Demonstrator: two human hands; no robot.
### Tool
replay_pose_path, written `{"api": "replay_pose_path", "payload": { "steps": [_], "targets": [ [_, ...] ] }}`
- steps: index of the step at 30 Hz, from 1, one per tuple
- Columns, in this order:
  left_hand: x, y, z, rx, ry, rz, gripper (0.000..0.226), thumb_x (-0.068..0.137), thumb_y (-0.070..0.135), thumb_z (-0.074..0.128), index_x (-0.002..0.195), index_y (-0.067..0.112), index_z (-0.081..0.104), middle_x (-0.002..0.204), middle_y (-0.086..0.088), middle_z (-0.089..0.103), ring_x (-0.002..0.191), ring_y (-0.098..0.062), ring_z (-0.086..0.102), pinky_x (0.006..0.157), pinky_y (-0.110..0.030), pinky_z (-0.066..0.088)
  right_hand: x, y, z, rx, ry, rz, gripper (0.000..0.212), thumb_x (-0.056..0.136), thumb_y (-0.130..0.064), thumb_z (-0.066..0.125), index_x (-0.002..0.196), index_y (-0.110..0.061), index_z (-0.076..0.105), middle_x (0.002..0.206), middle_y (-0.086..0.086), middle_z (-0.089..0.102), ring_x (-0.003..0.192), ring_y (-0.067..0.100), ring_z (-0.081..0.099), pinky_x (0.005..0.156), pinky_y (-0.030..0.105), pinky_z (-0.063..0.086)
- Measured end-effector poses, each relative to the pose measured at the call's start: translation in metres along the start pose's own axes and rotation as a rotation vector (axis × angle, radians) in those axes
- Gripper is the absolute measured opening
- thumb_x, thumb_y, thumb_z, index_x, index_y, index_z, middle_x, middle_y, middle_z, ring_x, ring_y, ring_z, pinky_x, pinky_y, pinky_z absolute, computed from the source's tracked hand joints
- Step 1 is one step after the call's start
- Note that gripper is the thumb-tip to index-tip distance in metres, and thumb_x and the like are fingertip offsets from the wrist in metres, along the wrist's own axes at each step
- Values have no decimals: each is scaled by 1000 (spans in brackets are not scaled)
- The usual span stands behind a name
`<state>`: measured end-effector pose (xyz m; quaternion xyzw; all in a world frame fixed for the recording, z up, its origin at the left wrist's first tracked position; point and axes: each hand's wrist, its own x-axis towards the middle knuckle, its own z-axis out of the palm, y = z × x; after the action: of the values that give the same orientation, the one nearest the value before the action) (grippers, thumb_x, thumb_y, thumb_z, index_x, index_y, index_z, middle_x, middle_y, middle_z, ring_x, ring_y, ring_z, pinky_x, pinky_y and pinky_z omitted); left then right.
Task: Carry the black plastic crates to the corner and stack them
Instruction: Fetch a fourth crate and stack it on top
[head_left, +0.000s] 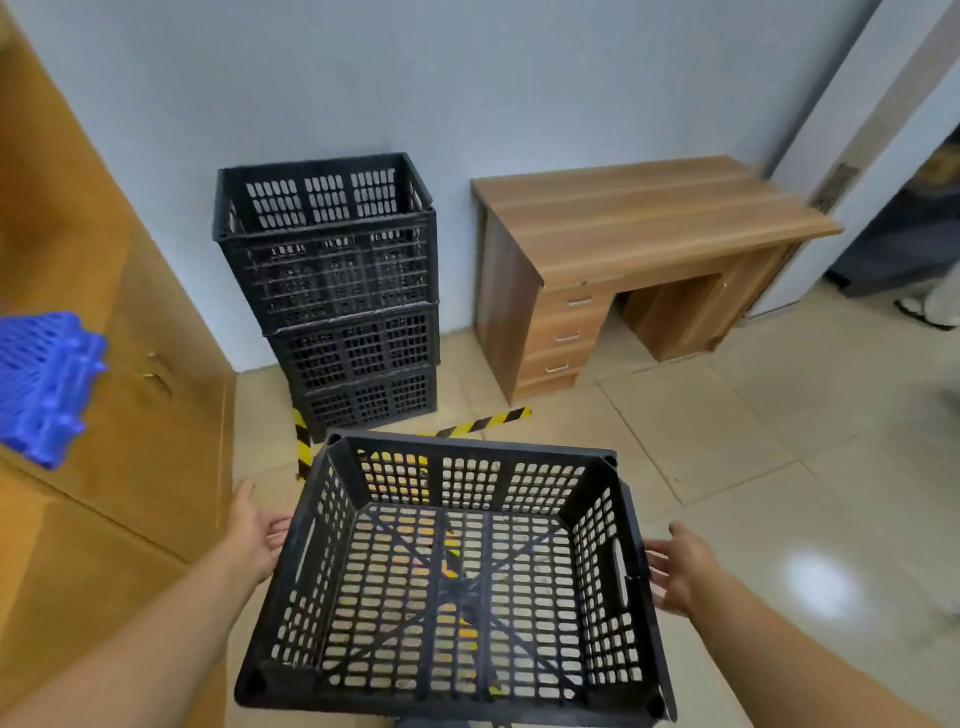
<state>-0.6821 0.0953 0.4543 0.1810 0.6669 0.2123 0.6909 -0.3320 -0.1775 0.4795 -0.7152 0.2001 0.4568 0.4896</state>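
- Head view: the fingers of the left hand were spread and loosely curled beside the left wall of a black crate, at its slot handle; whether they touched the plastic was hard to tell.
- The right hand was likewise open, its fingers apart just beside the crate's right wall, with no firm clasp visible.
- The crate sat low in the foreground, open side up, between both forearms.
- Beyond it, a stack of black crates stood in the corner against the pale wall, on floor marked with yellow-and-black tape.
- A wooden desk stood right of the stack; a blue crate rested on a wooden cabinet at left.
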Motion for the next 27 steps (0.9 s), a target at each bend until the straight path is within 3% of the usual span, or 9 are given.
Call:
{"api": "replay_pose_path", "payload": {
  "steps": [3,9,13,16,19,23,27],
  "targets": [
    [15,28,-19,-33,22,3,82,85,71,23,108,-3,50,73,-8,49,51,-14,38,28,-12,29,-3,-16,47,-44,-7,-32,52,101,-39,21,106,2,53,86,16,54,75,26,49,61,34,39],
    [31,85,-49,-91,6,49,88,82,75,19,89,-4,57,74,-10,51,59,-18,37,29,-15,35,-8,-46,126,-80,-31,-104,49,101,-35,20,105,4,50,80,17,51,69,26,46,58,32,37],
    [41,118,-70,-141,10,93,98,75,81,23,107,-5,58,73,-8,53,58,-18,41,43,-28,38,-17,-75,169,-87,-57,-163,50,102,-35,19,99,4,50,76,16,49,65,26,43,56,32,35],
    [25,144,-66,-150,-18,145,92,81,77,22,103,-4,60,66,-7,51,52,-18,47,45,-27,42,-30,-102,200,-56,-89,-222,52,102,-38,21,89,5,49,75,16,50,64,27,46,54,33,37],
    [19,172,-57,-142,-1,228,87,87,70,20,101,-6,59,81,-16,61,63,-24,57,64,-34,46,-36,-133,228,-8,-102,-271,48,101,-41,23,103,2,46,77,15,51,66,26,49,56,35,40],
    [15,215,-46,-222,-29,248,90,85,73,17,104,-7,55,90,-20,61,78,-28,59,71,-36,48,-40,-181,262,30,-120,-312,41,100,-42,25,104,-5,42,74,13,48,63,25,47,58,36,40],
    [7,261,-32,-287,-65,278,100,81,77,14,108,-10,54,83,-14,54,72,-23,50,71,-38,44,-40,-234,290,55,-125,-377,37,101,-33,27,85,-5,45,69,8,43,57,21,41,48,30,35]
  ]
}}
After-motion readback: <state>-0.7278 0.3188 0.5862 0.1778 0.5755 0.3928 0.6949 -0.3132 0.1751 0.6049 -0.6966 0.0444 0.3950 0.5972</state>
